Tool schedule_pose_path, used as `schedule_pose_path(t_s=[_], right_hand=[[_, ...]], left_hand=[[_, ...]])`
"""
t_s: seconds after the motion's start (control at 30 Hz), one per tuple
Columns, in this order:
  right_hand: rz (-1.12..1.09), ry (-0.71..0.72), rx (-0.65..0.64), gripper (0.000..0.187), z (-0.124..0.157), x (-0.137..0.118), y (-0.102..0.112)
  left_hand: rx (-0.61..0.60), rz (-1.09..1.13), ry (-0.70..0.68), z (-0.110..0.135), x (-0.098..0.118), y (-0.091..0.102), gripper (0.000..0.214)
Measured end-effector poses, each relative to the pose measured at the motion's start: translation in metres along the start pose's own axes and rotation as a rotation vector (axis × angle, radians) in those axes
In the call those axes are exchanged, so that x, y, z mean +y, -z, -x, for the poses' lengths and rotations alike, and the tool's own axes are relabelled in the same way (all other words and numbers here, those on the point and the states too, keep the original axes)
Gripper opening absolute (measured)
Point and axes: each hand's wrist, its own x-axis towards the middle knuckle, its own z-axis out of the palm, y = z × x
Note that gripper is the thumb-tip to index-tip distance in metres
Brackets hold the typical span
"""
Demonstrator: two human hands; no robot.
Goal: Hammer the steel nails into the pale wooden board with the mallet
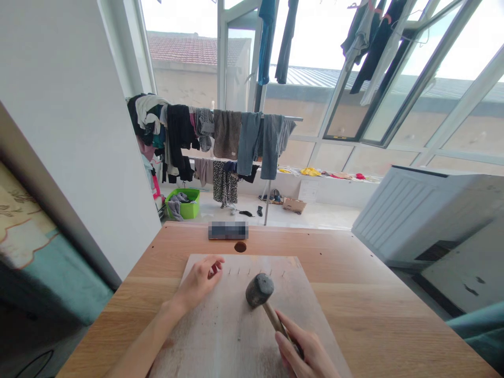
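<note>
My right hand (309,353) is wrapped round the wooden handle of a rubber mallet (260,290). The mallet's dark head is over the middle of a pale wooden board (220,341), just nearer to me than a row of several thin nails (249,271) standing upright near the board's far edge. At the left end of that row is my left hand (203,274), its fingers curled in and thumb and fingertips close together. What they pinch, if anything, is too small to make out. Small dark marks dot the board's surface.
Under the board is a wooden table (354,294) with a round hole (240,247). A dark, blurred-out box (228,230) lies at its far edge. Beyond are a laden clothes rack (227,134) and a green basket (189,209). A white cabinet (417,210) stands right.
</note>
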Motion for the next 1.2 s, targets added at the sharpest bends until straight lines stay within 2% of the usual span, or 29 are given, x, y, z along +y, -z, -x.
schedule_pose_path(t_s=[0.1,0.2,0.33,0.43,0.53,0.7,0.83,0.93,1.0,1.03,1.13,1.2], right_hand=[[-0.038,-0.030,0.020,0.067,-0.005,-0.015,-0.003],[-0.112,-0.068,0.056,0.063,-0.016,-0.044,-0.007],[-0.139,-0.047,0.063,0.054,-0.041,-0.084,-0.015],[-0.131,-0.017,0.082,0.049,-0.057,-0.099,-0.023],[-0.105,0.031,0.094,0.048,-0.067,-0.104,-0.032],[-0.057,-0.024,0.034,0.045,-0.069,-0.103,-0.041],[-0.059,-0.007,0.034,0.043,-0.069,-0.099,-0.040],[-0.075,-0.019,0.015,0.044,-0.066,-0.095,-0.034],[-0.098,-0.028,0.035,0.047,-0.058,-0.090,-0.026],[-0.113,-0.037,0.046,0.049,-0.053,-0.086,-0.022],[-0.117,-0.093,0.048,0.059,-0.032,-0.067,-0.008],[-0.069,-0.129,0.029,0.065,-0.018,-0.052,0.000]], left_hand=[[0.028,0.045,0.050,0.000,-0.003,-0.001,0.021],[0.040,0.065,0.061,0.000,-0.004,-0.001,0.019],[0.054,0.087,0.042,0.000,-0.004,-0.003,0.019],[0.079,0.097,0.012,-0.001,-0.004,-0.004,0.019],[0.098,0.089,-0.008,0.000,-0.003,-0.004,0.016],[0.081,0.104,0.005,0.000,-0.001,-0.004,0.019],[0.065,0.109,0.000,-0.001,-0.005,-0.004,0.021],[0.104,0.020,-0.029,0.003,-0.002,0.003,0.027],[0.122,-0.132,-0.108,0.011,0.011,0.011,0.022],[0.097,-0.229,-0.192,0.016,0.021,0.015,0.018],[-0.088,-0.502,-0.600,0.036,0.054,0.016,0.020],[-0.144,-0.617,-0.825,0.050,0.070,0.006,0.019]])
